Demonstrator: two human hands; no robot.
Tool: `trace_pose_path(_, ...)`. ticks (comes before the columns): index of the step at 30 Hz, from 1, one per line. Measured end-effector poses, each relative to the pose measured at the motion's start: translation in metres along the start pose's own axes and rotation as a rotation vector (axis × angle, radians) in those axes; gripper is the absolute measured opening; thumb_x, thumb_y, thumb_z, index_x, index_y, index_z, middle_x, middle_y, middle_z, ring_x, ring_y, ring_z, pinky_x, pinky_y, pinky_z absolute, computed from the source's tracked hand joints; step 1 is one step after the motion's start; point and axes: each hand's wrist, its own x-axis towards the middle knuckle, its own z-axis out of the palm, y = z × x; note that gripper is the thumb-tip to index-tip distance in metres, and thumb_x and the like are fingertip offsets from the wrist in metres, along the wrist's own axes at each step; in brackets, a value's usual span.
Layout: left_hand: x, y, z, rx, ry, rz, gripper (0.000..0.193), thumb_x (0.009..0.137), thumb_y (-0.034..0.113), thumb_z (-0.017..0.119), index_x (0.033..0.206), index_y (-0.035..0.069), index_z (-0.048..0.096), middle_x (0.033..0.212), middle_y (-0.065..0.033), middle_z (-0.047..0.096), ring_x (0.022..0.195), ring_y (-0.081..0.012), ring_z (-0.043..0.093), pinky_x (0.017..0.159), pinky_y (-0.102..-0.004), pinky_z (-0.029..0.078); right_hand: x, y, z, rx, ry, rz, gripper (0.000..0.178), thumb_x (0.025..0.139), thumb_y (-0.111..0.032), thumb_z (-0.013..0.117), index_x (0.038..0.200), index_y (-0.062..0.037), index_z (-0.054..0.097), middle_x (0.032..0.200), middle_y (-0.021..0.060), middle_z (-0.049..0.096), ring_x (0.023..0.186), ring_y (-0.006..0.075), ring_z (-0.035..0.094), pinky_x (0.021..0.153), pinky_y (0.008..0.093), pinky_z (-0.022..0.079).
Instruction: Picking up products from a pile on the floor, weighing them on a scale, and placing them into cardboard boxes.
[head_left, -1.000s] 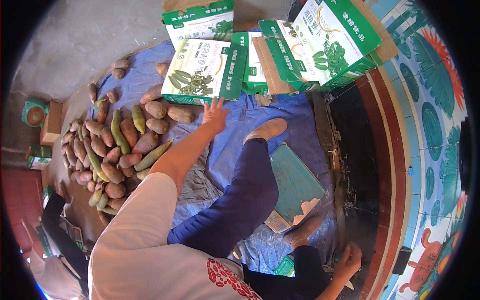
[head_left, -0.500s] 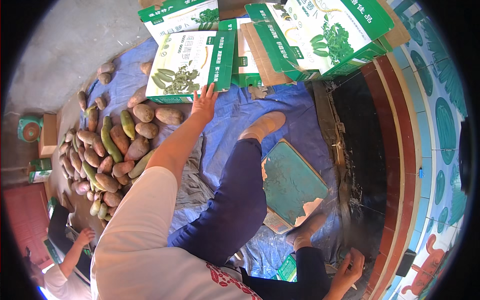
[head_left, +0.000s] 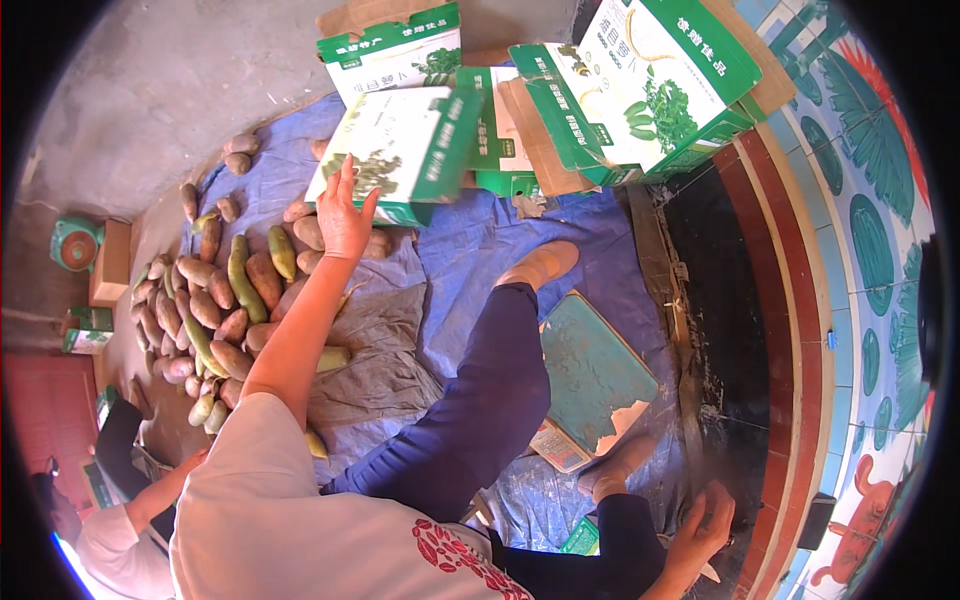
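A white and green cardboard box [head_left: 395,135] with pictured vegetables lies at the upper middle, slightly blurred. My left hand [head_left: 345,215] rests at its near edge, fingers spread and thumb apart, touching the box without wrapping round it. Left of my forearm lies a heap of brown and reddish oblong root vegetables [head_left: 203,307] with several long green ones [head_left: 242,280] among them. My right hand [head_left: 708,525] hangs at the lower right by my knee, fingers curled. A small pale piece shows beneath it; what it holds, if anything, I cannot make out.
More printed boxes [head_left: 665,85] stand at the back, one with open flaps. A worn green square board [head_left: 597,370] lies between my feet on a blue tarp [head_left: 465,300]. At the right runs a tiled wall [head_left: 870,260]. Another person's arm [head_left: 165,490] shows lower left.
My left hand has slid leftward along the box's near edge. The box has shifted slightly and blurs. The whole view has moved a little. My right hand stays low at the right.
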Motion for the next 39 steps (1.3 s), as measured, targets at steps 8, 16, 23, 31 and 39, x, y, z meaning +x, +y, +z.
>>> trace_pose_path(8, -0.037, -0.016, 0.035, 0.185, -0.315, -0.064, 0.063, 0.064, 0.026, 0.074, 0.120, 0.014, 0.048, 0.129, -0.0105, 0.037, 0.117, -0.0281, 0.038, 0.093, -0.0439, 0.035, -0.005, -0.001, -0.001, 0.082, -0.006, 0.022, 0.017, 0.084, -0.005, 0.049, 0.099, 0.0022, 0.055, 0.088, 0.0142, 0.054, 0.076, 0.0263, 0.055, 0.068, 0.0346, 0.044)
trace_pose_path(16, -0.049, 0.005, 0.101, 0.358, -0.691, -0.120, 0.061, 0.070, 0.029, 0.071, 0.122, 0.015, 0.044, 0.135, -0.0063, 0.032, 0.127, -0.0238, 0.028, 0.102, -0.0482, 0.027, -0.012, 0.019, 0.002, 0.026, -0.040, 0.081, 0.015, 0.084, -0.003, 0.049, 0.096, 0.0021, 0.055, 0.085, 0.0145, 0.055, 0.071, 0.0258, 0.055, 0.063, 0.0335, 0.044)
trace_pose_path(23, -0.032, 0.014, 0.156, 0.531, -0.732, -0.036, 0.062, 0.079, 0.026, 0.061, 0.133, 0.016, 0.032, 0.141, -0.0057, 0.027, 0.131, -0.0274, 0.023, 0.102, -0.0498, 0.025, -0.004, 0.029, 0.007, -0.092, -0.096, 0.115, 0.014, 0.086, -0.006, 0.049, 0.095, 0.0021, 0.056, 0.085, 0.0143, 0.054, 0.070, 0.0249, 0.055, 0.061, 0.0330, 0.044)
trace_pose_path(31, -0.033, 0.004, 0.183, 0.581, -0.676, -0.008, 0.047, 0.081, 0.013, 0.050, 0.127, 0.011, 0.038, 0.131, -0.0107, 0.037, 0.120, -0.0305, 0.038, 0.086, -0.0419, 0.044, 0.008, 0.021, 0.008, -0.062, -0.139, 0.170, 0.017, 0.088, -0.008, 0.047, 0.097, 0.0029, 0.056, 0.088, 0.0157, 0.055, 0.076, 0.0284, 0.057, 0.063, 0.0339, 0.046)
trace_pose_path(39, -0.019, -0.033, 0.111, 0.272, -0.211, 0.054, 0.021, 0.084, 0.011, 0.045, 0.103, 0.007, 0.054, 0.093, -0.0118, 0.061, 0.089, -0.0269, 0.060, 0.074, -0.0368, 0.050, -0.002, 0.018, 0.001, -0.061, -0.079, 0.091, 0.015, 0.085, -0.005, 0.048, 0.096, 0.0035, 0.055, 0.089, 0.0158, 0.056, 0.079, 0.0290, 0.057, 0.069, 0.0347, 0.045)
